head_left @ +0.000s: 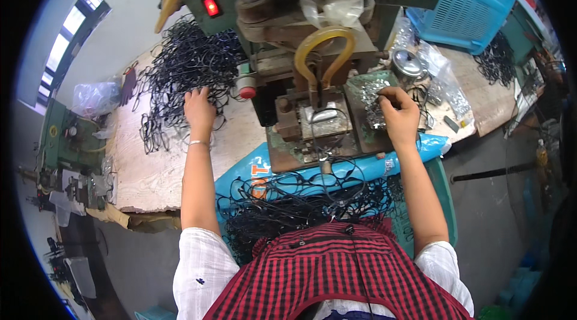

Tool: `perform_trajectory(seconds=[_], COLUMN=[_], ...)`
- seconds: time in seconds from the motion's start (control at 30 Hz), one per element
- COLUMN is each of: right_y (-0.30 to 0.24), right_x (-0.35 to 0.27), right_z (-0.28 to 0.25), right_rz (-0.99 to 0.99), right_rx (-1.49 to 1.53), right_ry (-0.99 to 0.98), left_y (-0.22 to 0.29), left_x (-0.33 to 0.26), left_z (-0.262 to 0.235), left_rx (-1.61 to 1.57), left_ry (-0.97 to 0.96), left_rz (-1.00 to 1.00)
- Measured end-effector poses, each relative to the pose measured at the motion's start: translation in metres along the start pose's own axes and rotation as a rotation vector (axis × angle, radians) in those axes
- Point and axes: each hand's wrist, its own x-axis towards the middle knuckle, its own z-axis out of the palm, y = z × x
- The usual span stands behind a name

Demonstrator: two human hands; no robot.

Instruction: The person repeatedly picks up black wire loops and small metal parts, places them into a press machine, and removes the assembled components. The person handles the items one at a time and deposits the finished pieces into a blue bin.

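Left hand (200, 109) at edge of heaped black loops (195, 58), fingers part-curled, grip unclear; tangles could drag extras. Press (270, 30) between. Right hand (401, 114) by metal bits (374, 100), thumb and forefinger nearly meeting, contents unclear; smallness risks slips.

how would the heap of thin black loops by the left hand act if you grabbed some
The black loops look thin and curl freely, so they are probably floppy and light. Many cross and overlap, so pulling one would likely drag others along.
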Motion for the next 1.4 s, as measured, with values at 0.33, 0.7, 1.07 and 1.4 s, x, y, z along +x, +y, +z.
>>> perform_trajectory(seconds=[0.33, 0.7, 1.07, 1.4], right_y=[-0.067, -0.097, -0.098, 0.011], right_x=[-0.017, -0.022, -0.024, -0.004], right_z=[0.001, 0.058, 0.027, -0.016], right_rz=[-0.06, 0.025, -0.257, -0.288], right_rx=[0.022, 0.445, -0.028, -0.589], right_ry=[-0.131, -0.329, -0.287, 0.042], left_y=[0.035, 0.157, 0.158, 0.194], left_x=[-0.058, -0.029, -0.041, -0.05], left_z=[-0.061, -0.224, -0.209, -0.196], left_rx=[-0.124, -1.731, -1.488, -0.882], left_ry=[0.145, 0.532, 0.448, 0.393], left_rz=[0.142, 0.189, 0.384, 0.986])
